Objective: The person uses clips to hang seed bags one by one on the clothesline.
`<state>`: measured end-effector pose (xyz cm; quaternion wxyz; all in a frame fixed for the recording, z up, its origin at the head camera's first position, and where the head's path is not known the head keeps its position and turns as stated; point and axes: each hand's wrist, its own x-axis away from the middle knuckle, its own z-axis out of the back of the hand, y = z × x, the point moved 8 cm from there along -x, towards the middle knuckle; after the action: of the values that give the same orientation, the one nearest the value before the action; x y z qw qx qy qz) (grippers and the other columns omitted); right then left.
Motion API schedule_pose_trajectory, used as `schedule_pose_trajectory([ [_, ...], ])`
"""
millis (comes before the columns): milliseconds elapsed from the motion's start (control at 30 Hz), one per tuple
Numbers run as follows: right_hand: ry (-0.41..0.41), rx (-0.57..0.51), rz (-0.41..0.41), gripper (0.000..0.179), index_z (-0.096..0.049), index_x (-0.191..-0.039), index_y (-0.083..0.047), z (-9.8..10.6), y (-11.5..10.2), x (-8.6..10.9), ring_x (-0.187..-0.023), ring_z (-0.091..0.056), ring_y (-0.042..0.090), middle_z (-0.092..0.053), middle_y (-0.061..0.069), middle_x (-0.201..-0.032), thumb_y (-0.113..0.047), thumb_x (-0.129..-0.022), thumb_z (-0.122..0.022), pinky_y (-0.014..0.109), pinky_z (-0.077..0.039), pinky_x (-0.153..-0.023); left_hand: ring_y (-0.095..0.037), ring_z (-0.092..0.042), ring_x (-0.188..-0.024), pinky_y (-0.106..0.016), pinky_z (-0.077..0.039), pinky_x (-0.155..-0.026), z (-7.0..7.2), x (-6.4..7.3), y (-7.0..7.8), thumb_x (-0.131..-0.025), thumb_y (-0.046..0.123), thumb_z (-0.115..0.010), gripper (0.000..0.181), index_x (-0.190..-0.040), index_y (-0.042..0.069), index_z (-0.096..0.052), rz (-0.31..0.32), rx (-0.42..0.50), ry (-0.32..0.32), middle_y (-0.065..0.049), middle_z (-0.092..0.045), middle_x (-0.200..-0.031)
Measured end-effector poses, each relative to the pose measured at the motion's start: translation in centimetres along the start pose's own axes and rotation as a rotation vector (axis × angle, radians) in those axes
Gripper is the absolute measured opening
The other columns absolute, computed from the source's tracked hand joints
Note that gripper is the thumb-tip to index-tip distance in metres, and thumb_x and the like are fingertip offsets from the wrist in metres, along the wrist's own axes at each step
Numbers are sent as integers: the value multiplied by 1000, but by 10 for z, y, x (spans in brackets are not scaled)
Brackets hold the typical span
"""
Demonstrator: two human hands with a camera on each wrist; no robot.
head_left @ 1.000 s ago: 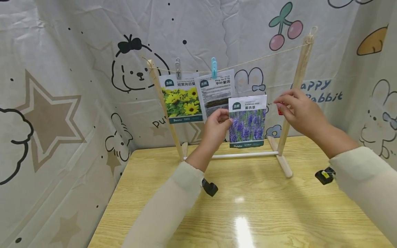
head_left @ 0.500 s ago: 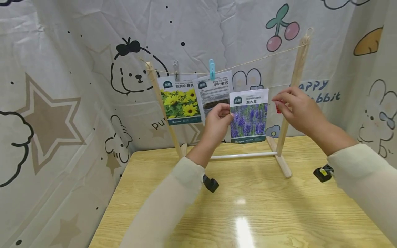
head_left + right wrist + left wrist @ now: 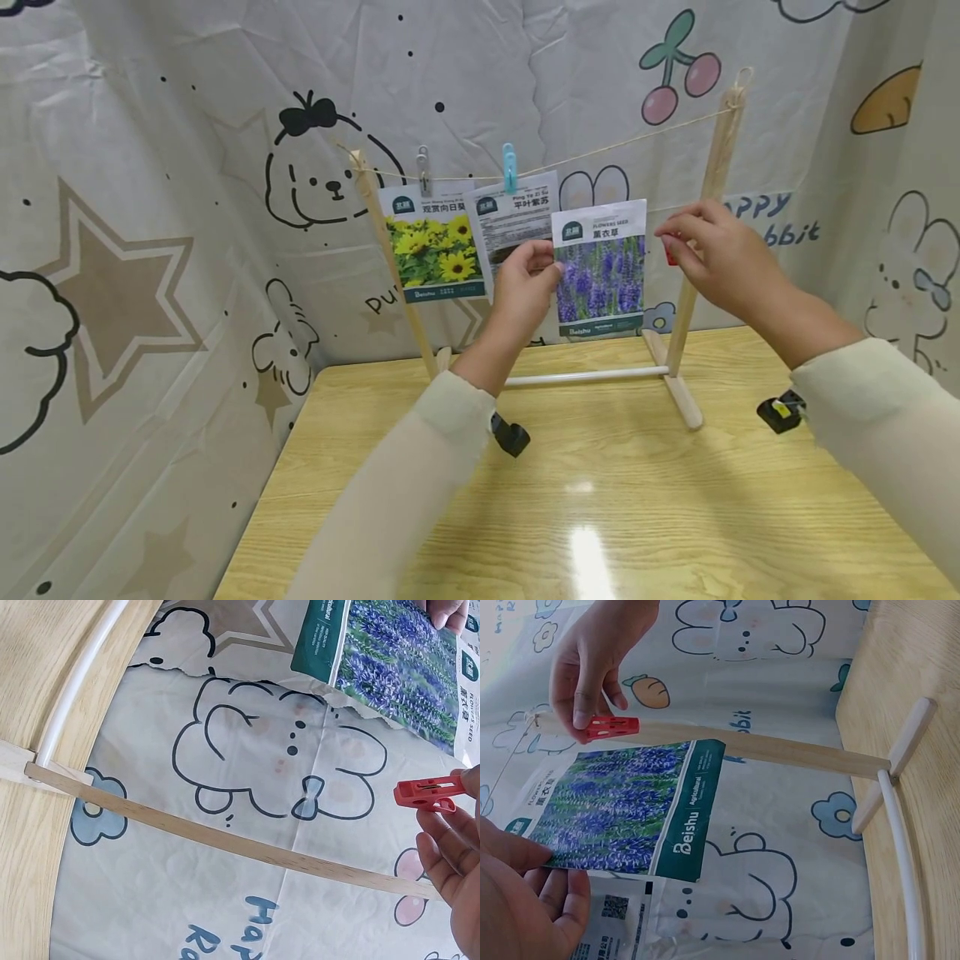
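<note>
My left hand (image 3: 521, 287) pinches the left edge of a lavender seed packet (image 3: 600, 275), its purple flower picture facing me, below the string (image 3: 615, 147). To the right of the packet, my right hand (image 3: 720, 254) holds a red clothespin (image 3: 429, 793) between thumb and fingers; only a bit of it shows in the head view. A sunflower seed packet (image 3: 438, 250) hangs from the string under a grey clothespin (image 3: 423, 169). Beside it, a grey-white seed packet (image 3: 513, 212) hangs under a blue clothespin (image 3: 510, 169), partly hidden by my left hand.
Two wooden posts carry the string, and the right post (image 3: 705, 217) stands just behind my right hand. A white rod (image 3: 585, 377) joins them low down, above the wooden table (image 3: 637, 500). A printed curtain (image 3: 225, 275) hangs behind and at the sides.
My left hand has raised the lavender packet toward the string, and the packet now sits a little higher. The right hand with the red clothespin has hardly moved. The view has shifted slightly.
</note>
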<state>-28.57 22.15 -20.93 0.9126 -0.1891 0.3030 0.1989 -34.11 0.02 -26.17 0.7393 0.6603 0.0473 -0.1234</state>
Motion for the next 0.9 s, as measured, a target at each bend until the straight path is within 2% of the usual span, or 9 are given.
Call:
schedule_pose_trajectory([
  [333, 6, -1, 7, 19, -67, -117, -1, 8, -3, -5, -98, -61, 37, -57, 20, -120, -7, -101, -59, 56, -58, -82, -18, -65, -103, -32, -56, -89, 0, -2, 9, -100, 8, -62, 25, -124, 10, -63, -2, -22, 32, -7, -65, -114],
  [633, 11, 8, 18, 20, -67, -117, -1, 14, -9, -10, -101, -62, 38, -57, 20, -119, -5, -99, -62, 58, -57, -86, -15, -63, -95, -29, -56, -84, 0, -6, 15, -99, 7, -63, 25, -123, 8, -65, -20, -3, 60, -7, -67, -111],
  [900, 21, 8, 36, 19, -67, -116, 0, 19, -15, -16, -101, -62, 37, -57, 20, -119, -6, -100, -61, 57, -57, -85, -13, -64, -101, -24, -54, -83, -1, -8, 16, -101, 11, -61, 25, -126, 13, -63, -12, -20, 53, -2, -66, -114],
])
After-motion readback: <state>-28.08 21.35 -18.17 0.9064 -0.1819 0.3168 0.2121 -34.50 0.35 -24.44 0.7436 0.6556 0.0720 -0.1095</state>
